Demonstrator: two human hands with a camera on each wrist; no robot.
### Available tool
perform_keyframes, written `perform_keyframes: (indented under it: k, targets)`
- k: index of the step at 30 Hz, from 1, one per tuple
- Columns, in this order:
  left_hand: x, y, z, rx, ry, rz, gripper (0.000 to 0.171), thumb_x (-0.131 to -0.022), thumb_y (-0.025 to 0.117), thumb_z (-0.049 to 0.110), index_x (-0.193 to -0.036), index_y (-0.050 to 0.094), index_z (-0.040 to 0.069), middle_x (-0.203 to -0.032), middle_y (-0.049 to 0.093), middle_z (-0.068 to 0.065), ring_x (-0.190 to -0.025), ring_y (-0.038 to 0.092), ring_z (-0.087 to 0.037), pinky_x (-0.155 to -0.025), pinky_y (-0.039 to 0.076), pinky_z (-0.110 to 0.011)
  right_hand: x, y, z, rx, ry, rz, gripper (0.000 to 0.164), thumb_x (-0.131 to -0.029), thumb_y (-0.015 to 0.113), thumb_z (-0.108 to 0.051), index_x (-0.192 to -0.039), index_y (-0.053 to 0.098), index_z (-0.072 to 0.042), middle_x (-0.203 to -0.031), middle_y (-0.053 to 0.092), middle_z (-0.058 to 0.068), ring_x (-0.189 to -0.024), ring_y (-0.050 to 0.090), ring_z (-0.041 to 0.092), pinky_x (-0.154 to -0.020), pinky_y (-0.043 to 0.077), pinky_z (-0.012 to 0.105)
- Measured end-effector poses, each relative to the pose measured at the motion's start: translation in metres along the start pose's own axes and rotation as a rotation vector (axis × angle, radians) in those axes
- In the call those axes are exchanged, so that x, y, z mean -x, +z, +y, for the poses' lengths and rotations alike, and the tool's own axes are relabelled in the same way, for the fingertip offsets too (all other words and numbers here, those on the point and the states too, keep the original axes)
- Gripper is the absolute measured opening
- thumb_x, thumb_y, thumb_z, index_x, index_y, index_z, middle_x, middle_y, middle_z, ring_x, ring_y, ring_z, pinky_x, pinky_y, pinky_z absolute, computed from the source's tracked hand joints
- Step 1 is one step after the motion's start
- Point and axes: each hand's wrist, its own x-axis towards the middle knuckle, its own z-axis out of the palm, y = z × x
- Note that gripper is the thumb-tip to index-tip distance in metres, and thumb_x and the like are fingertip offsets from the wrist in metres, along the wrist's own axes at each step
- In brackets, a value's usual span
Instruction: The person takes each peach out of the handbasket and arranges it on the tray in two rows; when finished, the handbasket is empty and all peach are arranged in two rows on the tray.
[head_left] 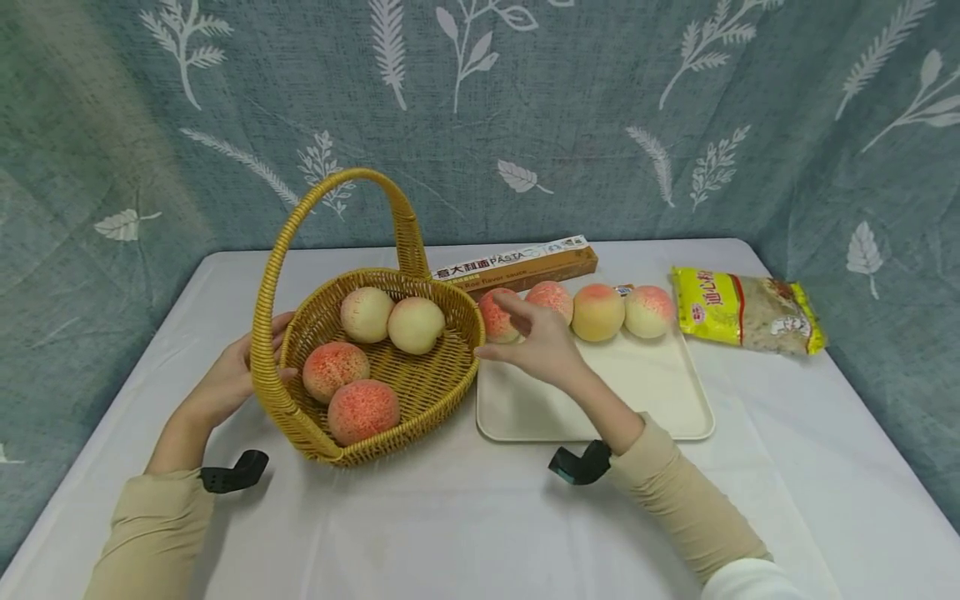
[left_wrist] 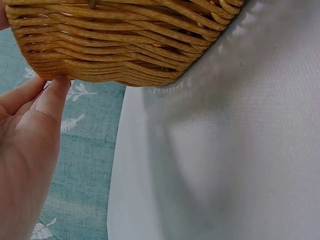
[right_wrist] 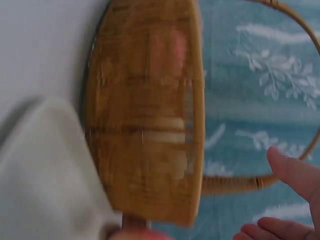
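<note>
A yellow wicker basket with a tall arched handle stands on the left half of the table and holds several peaches, two pale and two red-speckled. My left hand grips its left rim; in the left wrist view the thumb lies against the weave. Over the tray's left part, near the basket's right rim, is my right hand, thumb and fingers apart and holding nothing. Several more peaches line the back of the cream tray. The right hand partly covers the leftmost ones.
A long pasta box lies behind the basket and tray. To the tray's right is a yellow-and-clear food packet. A patterned blue-green curtain hangs behind the white-covered table. The basket's handle rises high above its rim.
</note>
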Motion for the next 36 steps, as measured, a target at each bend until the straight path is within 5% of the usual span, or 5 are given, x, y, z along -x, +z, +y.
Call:
perform_keyframes:
  k: [15,19,25,30,36]
  targets:
    - [0.0,0.001,0.004,0.008,-0.013,-0.007,0.079,-0.091,0.062,-0.004,-0.152,0.013,-0.008,-0.152,0.017,-0.036,-0.139,0.034,-0.018,-0.094,0.038,-0.007,-0.012,0.076,-0.037,0.18,-0.05,-0.259,0.077,-0.077,0.084,-0.025,-0.142,0.049,-0.004,-0.14,0.053,0.009,-0.109,0.058,0.02,-0.094,0.044,0.026]
    - [0.0,0.001,0.003,0.028,-0.006,-0.009,0.078,-0.091,0.061,-0.004,-0.152,0.012,-0.009,-0.152,0.016,-0.036,-0.137,0.035,-0.012,-0.095,0.038,-0.008,-0.014,0.092,-0.042,0.192,-0.009,-0.308,0.076,-0.078,0.083,-0.021,-0.143,0.048,-0.005,-0.094,0.071,0.004,-0.07,0.056,0.005,-0.07,0.044,0.015]
    - [0.0,0.001,0.002,0.026,-0.003,-0.009,0.078,-0.091,0.061,-0.005,-0.152,0.013,-0.009,-0.152,0.017,-0.036,-0.136,0.037,-0.009,-0.095,0.038,-0.008,-0.018,0.113,-0.045,0.229,0.05,-0.349,0.077,-0.079,0.082,-0.026,-0.145,0.047,-0.006,-0.044,0.026,-0.009,-0.041,0.018,0.003,-0.042,0.022,0.016]
    - [0.0,0.0,0.001,0.032,-0.004,-0.01,0.078,-0.091,0.061,-0.004,-0.152,0.012,-0.009,-0.152,0.016,-0.036,-0.135,0.037,-0.007,-0.095,0.038,-0.008,-0.02,0.126,-0.047,0.31,0.042,-0.372,0.078,-0.08,0.08,-0.035,-0.144,0.047,-0.006,-0.052,0.038,-0.007,-0.05,0.031,0.004,-0.047,0.028,0.016]
    - [0.001,0.0,0.001,0.041,-0.007,-0.017,0.077,-0.092,0.06,-0.005,-0.152,0.012,-0.008,-0.153,0.013,-0.035,-0.138,0.034,-0.009,-0.096,0.038,-0.008,-0.02,0.139,-0.05,0.421,0.045,-0.421,0.08,-0.082,0.077,-0.039,-0.145,0.045,-0.003,-0.115,0.068,0.005,-0.104,0.059,0.01,-0.078,0.047,0.017]
